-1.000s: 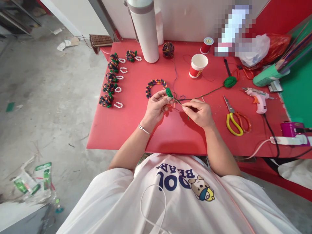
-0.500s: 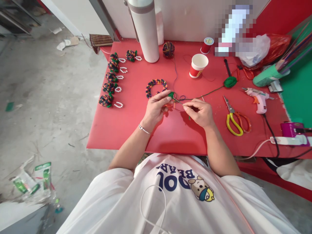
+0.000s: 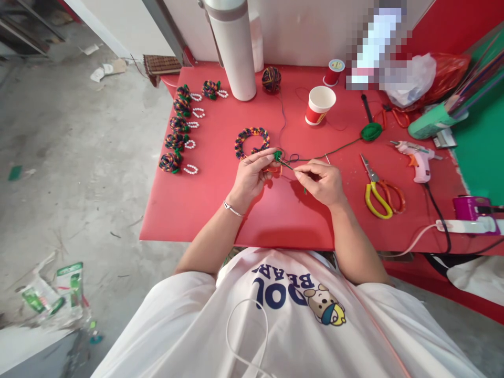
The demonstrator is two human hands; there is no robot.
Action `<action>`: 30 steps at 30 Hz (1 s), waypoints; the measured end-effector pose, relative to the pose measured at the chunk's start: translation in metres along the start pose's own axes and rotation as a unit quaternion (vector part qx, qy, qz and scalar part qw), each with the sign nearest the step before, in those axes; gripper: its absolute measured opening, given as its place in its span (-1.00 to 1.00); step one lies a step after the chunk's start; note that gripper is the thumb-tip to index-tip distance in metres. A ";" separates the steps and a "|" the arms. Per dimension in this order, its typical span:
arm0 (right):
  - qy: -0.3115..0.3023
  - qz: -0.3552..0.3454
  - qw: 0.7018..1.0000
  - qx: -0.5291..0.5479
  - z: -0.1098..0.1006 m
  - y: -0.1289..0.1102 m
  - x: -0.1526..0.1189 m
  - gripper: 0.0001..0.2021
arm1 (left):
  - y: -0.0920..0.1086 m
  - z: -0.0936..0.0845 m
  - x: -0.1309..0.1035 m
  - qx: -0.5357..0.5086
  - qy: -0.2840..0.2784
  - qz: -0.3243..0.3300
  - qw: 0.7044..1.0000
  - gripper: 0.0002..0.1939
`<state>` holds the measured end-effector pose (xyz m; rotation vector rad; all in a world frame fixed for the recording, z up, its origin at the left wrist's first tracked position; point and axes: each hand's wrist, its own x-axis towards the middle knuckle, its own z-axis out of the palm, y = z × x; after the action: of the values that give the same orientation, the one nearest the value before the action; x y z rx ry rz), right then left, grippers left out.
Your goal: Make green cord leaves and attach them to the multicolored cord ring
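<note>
My left hand (image 3: 254, 170) is closed on a small green crocheted piece (image 3: 277, 156), pinched between thumb and fingers. In my right hand (image 3: 321, 181), thumb and forefinger grip a thin crochet hook (image 3: 286, 164), whose tip meets the green piece. A green strand runs right from the work to a green yarn ball (image 3: 371, 132). Orange thread hangs under my left fingertips. Just behind my left hand lies a curled multicoloured crocheted strip (image 3: 252, 131). A short pale thin stick (image 3: 327, 159) shows above my right hand; what it belongs to is unclear.
Crocheted flowers with white bead loops (image 3: 170, 162) line the table's left side. A white flask (image 3: 235, 58), multicoloured yarn ball (image 3: 271, 79), paper cup (image 3: 321, 105) and thread spool (image 3: 334, 72) stand behind. Scissors (image 3: 376, 191), a pink glue gun (image 3: 417, 160) and power strip (image 3: 464, 226) lie right.
The crochet hook and my right fingers have shifted very slightly left toward the green piece. Both hands keep their grip, and the other things stay put.
</note>
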<state>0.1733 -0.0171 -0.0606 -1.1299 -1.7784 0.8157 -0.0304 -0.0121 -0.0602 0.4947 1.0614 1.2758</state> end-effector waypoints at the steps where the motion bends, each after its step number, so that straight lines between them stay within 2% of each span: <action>1: -0.001 0.001 1.000 -0.001 0.000 0.001 0.000 -0.88 | 0.000 0.000 0.000 0.000 0.001 -0.002 1.000 -0.72; 7: -0.002 0.003 1.000 -0.004 0.000 0.000 0.000 -0.87 | -0.001 0.000 0.001 -0.013 0.006 0.002 1.000 -0.74; 12: 0.002 -0.005 1.000 0.006 -0.002 -0.004 0.001 -0.88 | -0.003 0.002 0.002 -0.017 0.011 0.030 0.999 -0.64; 17: -0.007 -0.016 1.000 -0.004 -0.002 -0.003 0.001 -0.87 | -0.004 0.005 -0.001 0.024 0.032 0.062 0.997 -0.78; 22: 0.006 -0.050 0.999 -0.017 0.000 -0.001 0.001 -0.84 | -0.007 0.005 -0.003 0.083 0.046 0.139 0.986 -0.88; 25: 0.007 -0.047 0.999 -0.021 0.000 -0.001 0.000 -0.82 | -0.009 0.002 -0.001 0.126 0.060 0.178 0.974 -0.87; 30: 0.010 -0.047 0.999 -0.016 -0.001 -0.003 0.000 -0.82 | -0.013 0.001 0.002 0.111 0.049 0.171 0.978 -0.91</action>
<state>0.1727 -0.0186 -0.0573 -1.0629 -1.8192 0.7192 -0.0226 -0.0137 -0.0711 0.8180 1.2474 1.5004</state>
